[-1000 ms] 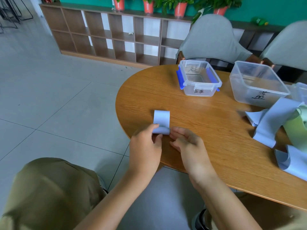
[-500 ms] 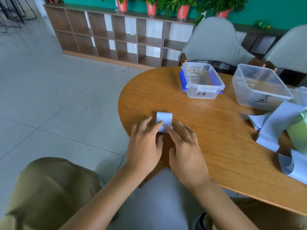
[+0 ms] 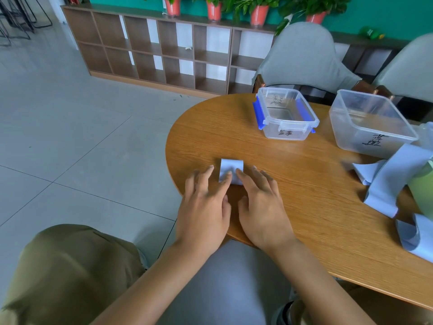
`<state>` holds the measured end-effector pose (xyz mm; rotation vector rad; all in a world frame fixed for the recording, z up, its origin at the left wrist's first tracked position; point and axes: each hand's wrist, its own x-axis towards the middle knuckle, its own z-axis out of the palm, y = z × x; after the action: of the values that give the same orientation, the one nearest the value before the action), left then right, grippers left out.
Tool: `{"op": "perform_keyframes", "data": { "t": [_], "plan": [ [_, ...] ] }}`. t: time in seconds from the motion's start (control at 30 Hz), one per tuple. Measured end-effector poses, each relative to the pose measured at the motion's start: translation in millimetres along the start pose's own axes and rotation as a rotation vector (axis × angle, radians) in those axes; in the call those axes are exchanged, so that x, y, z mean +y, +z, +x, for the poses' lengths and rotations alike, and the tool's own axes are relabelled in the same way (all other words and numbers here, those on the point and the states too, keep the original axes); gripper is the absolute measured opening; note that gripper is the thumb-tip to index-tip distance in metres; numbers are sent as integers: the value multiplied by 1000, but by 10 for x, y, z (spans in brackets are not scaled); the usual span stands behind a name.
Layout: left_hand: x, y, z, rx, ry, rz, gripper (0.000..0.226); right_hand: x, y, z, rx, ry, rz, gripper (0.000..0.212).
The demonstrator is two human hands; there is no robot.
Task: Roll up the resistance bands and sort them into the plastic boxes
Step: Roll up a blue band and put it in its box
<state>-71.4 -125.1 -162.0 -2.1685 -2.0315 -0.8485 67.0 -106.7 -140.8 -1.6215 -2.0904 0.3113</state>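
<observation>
Both hands lie palm-down with fingers straight near the round wooden table's (image 3: 304, 195) edge. The left hand (image 3: 203, 207) and right hand (image 3: 262, 207) press their fingertips on the pale blue rubber band (image 3: 230, 168), seemingly half rolled. A second ago the fingers were curled, pinching it; less band now shows.

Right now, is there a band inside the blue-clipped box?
No, the blue-clipped box shows only its bare clear bottom; the band lies on the table.
</observation>
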Motion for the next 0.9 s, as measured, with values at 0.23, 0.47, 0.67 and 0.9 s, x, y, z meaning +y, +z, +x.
{"op": "perform_keyframes", "data": {
  "t": [0.23,0.47,0.67,0.9],
  "plan": [
    [-34,55,138,-17,-18,-7,53,-2,27,-32,97,-65,-65,63],
    [-53,139,317,-24,-46,24,55,145,71,112,56,-78,-63,60],
    [-61,163,446,-75,-60,66,60,283,65,330,-2,-109,-15,57],
    [-170,132,758,-294,-85,2,60,374,66,646,-64,-72,3,51]
  ]
}}
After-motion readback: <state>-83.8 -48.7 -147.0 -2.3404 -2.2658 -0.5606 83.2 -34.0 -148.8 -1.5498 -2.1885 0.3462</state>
